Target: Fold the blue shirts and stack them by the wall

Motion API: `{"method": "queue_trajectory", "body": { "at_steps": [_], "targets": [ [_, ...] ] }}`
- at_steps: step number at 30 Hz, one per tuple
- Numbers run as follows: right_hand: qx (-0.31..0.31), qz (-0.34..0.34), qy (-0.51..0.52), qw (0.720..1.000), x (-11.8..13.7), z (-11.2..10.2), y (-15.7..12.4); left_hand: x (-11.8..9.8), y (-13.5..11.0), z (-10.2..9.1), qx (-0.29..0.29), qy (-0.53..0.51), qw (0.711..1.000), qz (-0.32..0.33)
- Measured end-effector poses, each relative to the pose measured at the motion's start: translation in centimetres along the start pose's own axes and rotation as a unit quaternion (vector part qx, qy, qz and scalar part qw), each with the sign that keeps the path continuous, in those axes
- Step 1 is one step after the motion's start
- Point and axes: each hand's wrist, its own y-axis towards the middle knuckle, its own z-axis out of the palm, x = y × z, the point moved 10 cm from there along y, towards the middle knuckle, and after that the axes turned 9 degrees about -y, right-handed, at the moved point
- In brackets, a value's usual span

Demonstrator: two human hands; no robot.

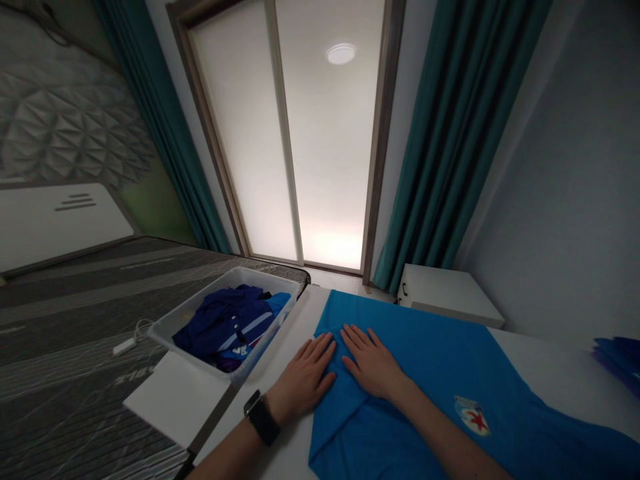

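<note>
A blue T-shirt (425, 340) with a small red-star emblem lies spread on a white table, one side of it folded over near my hands. My left hand (306, 377), with a dark watch (262, 418) on its wrist, rests flat at the shirt's left edge, fingertips on the cloth. Beside it my right hand (370, 363) presses flat on the shirt, fingers stretched out. Neither hand grips anything. The lower part of the shirt runs out of view at the bottom edge.
Left of the table, a clear plastic bin (165, 330) holds dark blue and bright blue clothes (227, 320) on a grey striped mattress (60, 320). A white cable plug (125, 346) lies near it. Folded blue cloth (620, 360) sits at far right. A white cabinet (450, 290) stands beyond the table.
</note>
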Motion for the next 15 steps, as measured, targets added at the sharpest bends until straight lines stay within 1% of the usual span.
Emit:
{"method": "queue_trajectory", "body": {
  "at_steps": [2, 4, 8, 10, 11, 14, 15],
  "targets": [
    [0.005, 0.007, -0.001, 1.0, -0.1, 0.0, 0.0, 0.1, -1.0, 0.4, 0.019, 0.01, 1.0, -0.001],
    [0.01, 0.017, 0.0, 1.0, -0.3, 0.0, 0.0, 0.1, -1.6, 0.3, 0.028, 0.014, 1.0, -0.003],
    [0.015, 0.034, 0.005, 0.999, -0.6, 0.3, 0.0, -0.3, -2.2, -0.3, 0.021, -0.004, 1.0, -0.004],
    [0.013, 0.032, 0.014, 0.999, -0.8, 0.3, 0.1, -0.2, -2.1, -1.1, -0.011, -0.037, 0.999, -0.011],
    [0.011, 0.031, 0.023, 0.999, -0.9, 0.3, 0.1, 0.1, -2.0, -1.7, -0.04, -0.061, 0.997, -0.023],
    [0.0, 0.036, 0.053, 0.998, -1.7, -0.1, 0.8, 2.5, -1.5, -3.7, -0.131, -0.129, 0.98, -0.081],
    [-0.01, 0.038, 0.06, 0.997, -2.1, -0.5, 1.1, 3.4, -1.1, -4.1, -0.149, -0.141, 0.973, -0.101]
  ]
}}
